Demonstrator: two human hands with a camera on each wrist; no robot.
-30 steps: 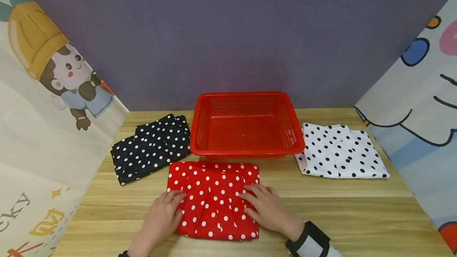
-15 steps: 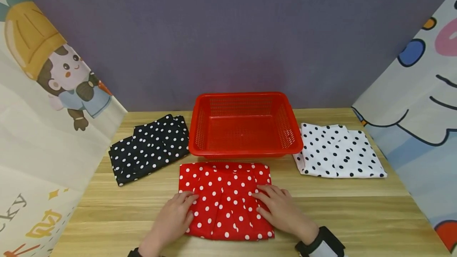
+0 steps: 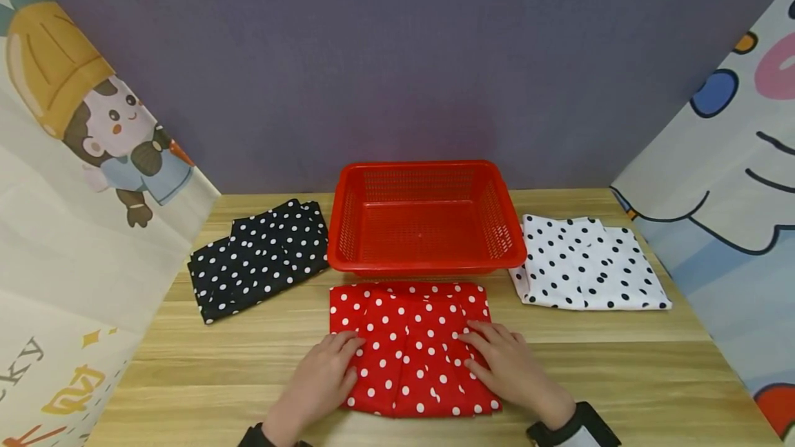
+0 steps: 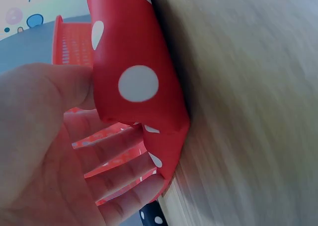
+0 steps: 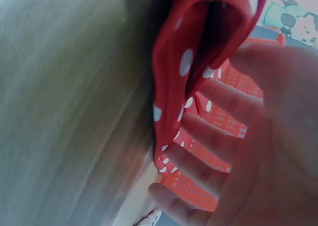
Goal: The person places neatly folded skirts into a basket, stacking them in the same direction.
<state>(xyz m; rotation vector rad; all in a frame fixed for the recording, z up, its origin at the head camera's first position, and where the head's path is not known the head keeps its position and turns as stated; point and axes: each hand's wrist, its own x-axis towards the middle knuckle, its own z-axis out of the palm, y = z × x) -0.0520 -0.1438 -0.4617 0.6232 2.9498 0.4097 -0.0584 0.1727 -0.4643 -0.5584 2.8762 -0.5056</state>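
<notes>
A folded red garment with white polka dots (image 3: pixel 406 357) lies flat on the wooden table in front of the basket. My left hand (image 3: pixel 323 378) rests on its left side, fingers fairly straight. On the opposite side my right hand (image 3: pixel 506 368) touches the cloth with spread, relaxed fingers. Layered red folds (image 4: pixel 139 52) show beside the thumb and fingertips in the left wrist view. In the right wrist view, the cloth edge (image 5: pixel 171 82) forms an open loop close to the fingers. Neither hand curls round the cloth.
Just behind the red garment stands a red plastic basket (image 3: pixel 425 269) with nothing in it. A folded black garment with white dots (image 3: pixel 261 261) lies to its left, a folded white one with black dots (image 3: pixel 590 264) to its right. Panels enclose the table (image 3: pixel 186 378) on three sides.
Both hands have moved to the right together, and the red garment has slid right with them, from left of the basket's middle to roughly in line with it.
</notes>
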